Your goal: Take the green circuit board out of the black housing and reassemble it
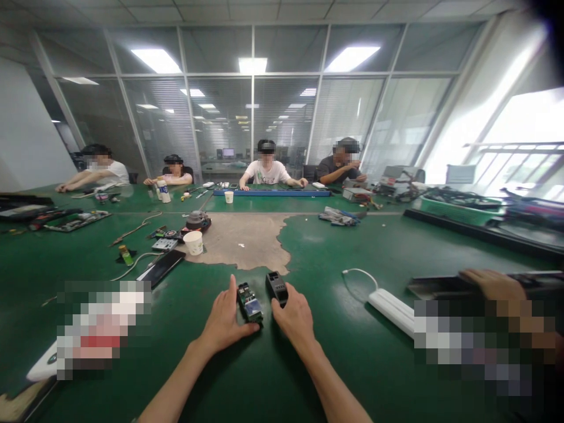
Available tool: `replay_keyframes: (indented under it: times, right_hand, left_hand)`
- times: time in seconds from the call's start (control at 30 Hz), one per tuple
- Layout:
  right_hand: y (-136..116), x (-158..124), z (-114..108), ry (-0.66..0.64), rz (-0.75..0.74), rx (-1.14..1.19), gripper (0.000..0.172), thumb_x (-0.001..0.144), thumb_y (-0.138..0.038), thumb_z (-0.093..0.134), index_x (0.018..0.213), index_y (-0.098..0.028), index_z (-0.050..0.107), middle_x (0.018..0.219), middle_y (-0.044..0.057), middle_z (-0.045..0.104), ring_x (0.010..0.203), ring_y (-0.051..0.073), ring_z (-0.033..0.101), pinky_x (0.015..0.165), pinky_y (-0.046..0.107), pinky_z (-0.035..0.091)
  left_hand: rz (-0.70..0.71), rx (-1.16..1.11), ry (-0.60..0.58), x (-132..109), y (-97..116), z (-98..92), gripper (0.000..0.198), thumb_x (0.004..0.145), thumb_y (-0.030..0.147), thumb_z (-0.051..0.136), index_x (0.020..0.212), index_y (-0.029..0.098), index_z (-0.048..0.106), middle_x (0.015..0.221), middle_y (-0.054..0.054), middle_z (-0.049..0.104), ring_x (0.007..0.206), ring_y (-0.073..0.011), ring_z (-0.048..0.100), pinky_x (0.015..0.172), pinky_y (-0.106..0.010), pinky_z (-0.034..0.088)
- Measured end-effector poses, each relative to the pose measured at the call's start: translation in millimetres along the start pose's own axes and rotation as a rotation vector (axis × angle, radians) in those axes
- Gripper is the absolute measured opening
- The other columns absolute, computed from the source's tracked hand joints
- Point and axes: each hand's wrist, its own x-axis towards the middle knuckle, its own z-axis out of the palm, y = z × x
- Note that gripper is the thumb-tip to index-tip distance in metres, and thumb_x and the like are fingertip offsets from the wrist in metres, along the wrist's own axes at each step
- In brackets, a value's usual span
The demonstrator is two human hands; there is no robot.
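In front of me, my left hand holds a small electronic device's circuit board with a little bluish screen. Its thumb lies along the lower end of the board, and the index finger points up beside it. My right hand grips a black plastic housing by its right side, with slots showing on its face. Board and housing are tilted and apart, a narrow gap between them. The fingers behind each piece are hidden.
A paper cup, a dark phone-like slab and loose electronic parts lie left. To the right are a white power strip and another person's hand. Grey gloves lie farther back. Several people sit across the green table.
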Motion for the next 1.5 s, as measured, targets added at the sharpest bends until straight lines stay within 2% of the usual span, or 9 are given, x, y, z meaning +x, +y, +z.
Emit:
replay_keyframes:
  times: [0.17, 0.33, 0.5, 0.63, 0.87, 1.03, 1.13, 1.27, 1.5]
  right_hand:
    - [-1.8, -4.1, 1.4, 0.085, -0.036, -0.064, 0.061, 0.08, -0.035, 0.056, 0.133, -0.005, 0.046, 0.116, 0.019, 0.061, 0.107, 0.031, 0.054, 0.09, 0.04, 0.042]
    - [0.1, -1.6, 2.6, 0.065, -0.05, -0.017, 0.054, 0.083, -0.029, 0.051, 0.132, -0.008, 0.048, 0.11, 0.017, 0.063, 0.103, 0.029, 0.056, 0.091, 0.041, 0.043]
    - [-15.7, -2.1, -1.9, 0.132, -0.139, 0.194, 0.054, 0.088, -0.032, 0.047, 0.137, -0.013, 0.043, 0.127, 0.013, 0.057, 0.112, 0.025, 0.054, 0.098, 0.04, 0.041]
    - [-37.6, -11.5, -1.4, 0.077, -0.168, 0.234, 0.053, 0.087, -0.037, 0.048, 0.135, -0.013, 0.047, 0.122, 0.013, 0.06, 0.11, 0.025, 0.056, 0.096, 0.039, 0.043]
    - [-64.1, -17.5, -8.0, -0.011, -0.182, 0.07, 0.053, 0.086, -0.035, 0.05, 0.134, -0.012, 0.048, 0.114, 0.013, 0.064, 0.104, 0.025, 0.06, 0.092, 0.035, 0.043]
    - [-76.8, -16.6, -8.9, -0.027, -0.219, -0.018, 0.053, 0.085, -0.034, 0.051, 0.134, -0.013, 0.047, 0.108, 0.012, 0.066, 0.099, 0.026, 0.06, 0.086, 0.035, 0.044]
    - [-76.9, -18.3, -2.1, -0.06, -0.243, -0.052, 0.052, 0.084, -0.032, 0.052, 0.132, -0.014, 0.048, 0.11, 0.012, 0.064, 0.099, 0.026, 0.059, 0.086, 0.035, 0.044]
    - [-70.9, -24.2, 9.8, -0.09, -0.257, -0.074, 0.055, 0.082, -0.031, 0.053, 0.133, -0.013, 0.047, 0.119, 0.015, 0.059, 0.101, 0.026, 0.057, 0.086, 0.035, 0.045]
    - [-61.8, -29.8, 14.1, -0.079, -0.256, -0.012, 0.062, 0.088, -0.042, 0.047, 0.141, -0.011, 0.038, 0.118, 0.016, 0.059, 0.105, 0.027, 0.055, 0.089, 0.037, 0.044]
  left_hand:
    - [0.02, 0.042, -0.035, 8.3, 2.4, -7.0, 0.127, 0.063, 0.056, 0.074, 0.15, 0.015, -0.009, 0.135, -0.019, 0.047, 0.122, -0.0354, 0.047, 0.102, -0.051, 0.034]
    - [0.069, -0.009, -0.031, 12.0, 0.5, -7.0, 0.125, 0.066, 0.053, 0.073, 0.149, 0.019, -0.014, 0.14, -0.017, 0.043, 0.125, -0.0337, 0.045, 0.104, -0.05, 0.033]
    - [0.063, -0.075, 0.011, 8.6, -3.4, -4.1, 0.127, 0.067, 0.048, 0.074, 0.147, 0.022, -0.021, 0.144, -0.014, 0.041, 0.131, -0.033, 0.04, 0.107, -0.051, 0.03]
    - [0.082, -0.111, 0.042, 8.8, -4.0, -3.9, 0.127, 0.069, 0.045, 0.073, 0.145, 0.023, -0.026, 0.146, -0.013, 0.039, 0.133, -0.0313, 0.038, 0.108, -0.052, 0.03]
    - [0.077, -0.139, 0.053, 9.1, -8.2, -2.8, 0.129, 0.067, 0.044, 0.074, 0.144, 0.021, -0.027, 0.144, -0.014, 0.042, 0.131, -0.0306, 0.041, 0.107, -0.053, 0.031]
    - [0.137, -0.169, 0.061, 7.9, -9.8, -2.5, 0.124, 0.072, 0.037, 0.069, 0.141, 0.021, -0.033, 0.143, -0.013, 0.043, 0.13, -0.0281, 0.043, 0.108, -0.053, 0.03]
    - [0.127, -0.152, 0.07, 7.7, -12.0, -0.3, 0.122, 0.072, 0.033, 0.067, 0.142, 0.018, -0.032, 0.146, -0.016, 0.038, 0.132, -0.029, 0.04, 0.108, -0.052, 0.031]
    - [0.098, -0.088, 0.088, 7.8, -17.5, 3.5, 0.117, 0.072, 0.032, 0.065, 0.145, 0.013, -0.025, 0.152, -0.024, 0.021, 0.136, -0.0342, 0.032, 0.108, -0.054, 0.032]
    - [0.152, -0.03, 0.052, 8.1, -20.5, 6.2, 0.11, 0.073, 0.024, 0.059, 0.146, 0.015, -0.023, 0.152, -0.02, 0.024, 0.137, -0.0331, 0.03, 0.109, -0.056, 0.028]
